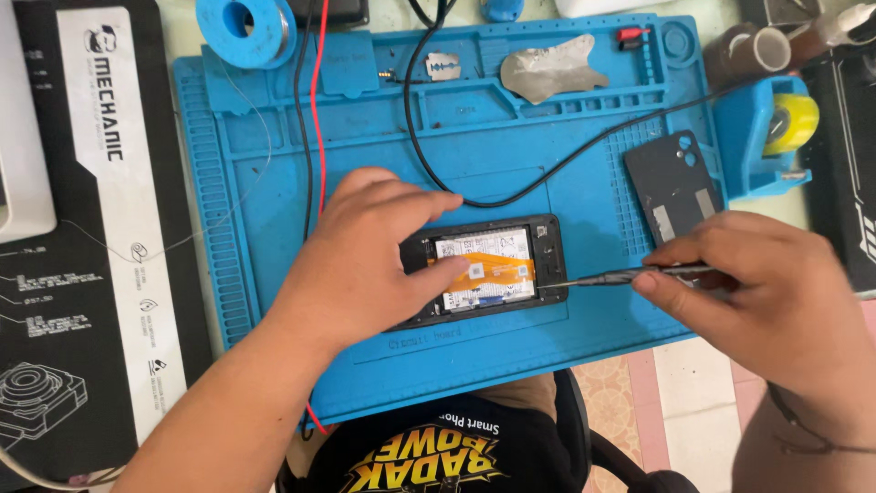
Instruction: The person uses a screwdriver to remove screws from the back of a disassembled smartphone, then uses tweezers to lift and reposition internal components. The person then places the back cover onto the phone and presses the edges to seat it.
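An opened smartphone (pixel 511 265) lies back-side up in the middle of a blue repair mat (pixel 474 347), its battery and an orange flex cable exposed. My left hand (pixel 365 265) rests over the phone's left end and presses it down, thumb on the orange cable. My right hand (pixel 766 292) grips a thin screwdriver (pixel 602 278) whose tip touches the phone's right edge. The phone's dark back cover (pixel 673 185) lies apart on the mat's right side.
A black cable (pixel 511 196) and a red wire (pixel 317 100) cross the mat. A razor blade (pixel 443 66) and a metal pry sheet (pixel 547 68) sit in the mat's top trays. Solder spool (pixel 245 27) at back left, yellow tape dispenser (pixel 776 128) at right, black mat (pixel 82 228) left.
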A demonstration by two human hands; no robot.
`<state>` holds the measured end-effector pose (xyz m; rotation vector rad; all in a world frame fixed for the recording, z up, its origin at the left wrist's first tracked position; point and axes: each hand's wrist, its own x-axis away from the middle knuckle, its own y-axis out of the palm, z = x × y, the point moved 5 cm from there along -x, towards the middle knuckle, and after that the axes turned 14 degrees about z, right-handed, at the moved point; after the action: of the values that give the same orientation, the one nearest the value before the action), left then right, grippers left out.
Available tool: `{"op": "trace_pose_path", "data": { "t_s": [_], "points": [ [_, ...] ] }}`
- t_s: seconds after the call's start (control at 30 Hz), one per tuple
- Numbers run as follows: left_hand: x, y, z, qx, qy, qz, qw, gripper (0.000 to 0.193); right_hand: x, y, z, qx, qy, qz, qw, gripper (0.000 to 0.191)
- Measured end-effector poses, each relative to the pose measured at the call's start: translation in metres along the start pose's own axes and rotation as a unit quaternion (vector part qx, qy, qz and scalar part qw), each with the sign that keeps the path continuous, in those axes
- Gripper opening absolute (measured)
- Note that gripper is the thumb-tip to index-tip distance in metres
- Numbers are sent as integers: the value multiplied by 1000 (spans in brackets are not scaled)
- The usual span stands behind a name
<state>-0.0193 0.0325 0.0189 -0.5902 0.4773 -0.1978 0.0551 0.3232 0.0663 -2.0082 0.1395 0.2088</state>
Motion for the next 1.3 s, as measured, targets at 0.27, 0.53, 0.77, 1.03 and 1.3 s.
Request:
{"op": "trace_pose_path", "data": {
  "t_s": [0.27, 0.53, 0.77, 1.03, 1.3],
  "points": [
    [2, 6, 2, -34, -1, -19, 999, 53, -15, 4, -15, -42, 1, -31, 999, 18],
    [3, 7, 1, -42, 21, -9, 999, 48, -3, -4, -25, 86, -13, 4, 996, 23],
    [5, 7, 0, -44, 18, -3, 999, 46, -2, 1, -95, 235, -256, -59, 936, 23],
    [5, 8, 3, -48, 12, -1, 999, 45, 4, 4, -109, 278, -428, -133, 850, 19],
    [7, 7, 0, -43, 18, -5, 999, 45, -16, -4, -117, 177, -390, -115, 896, 38]
  ]
}}
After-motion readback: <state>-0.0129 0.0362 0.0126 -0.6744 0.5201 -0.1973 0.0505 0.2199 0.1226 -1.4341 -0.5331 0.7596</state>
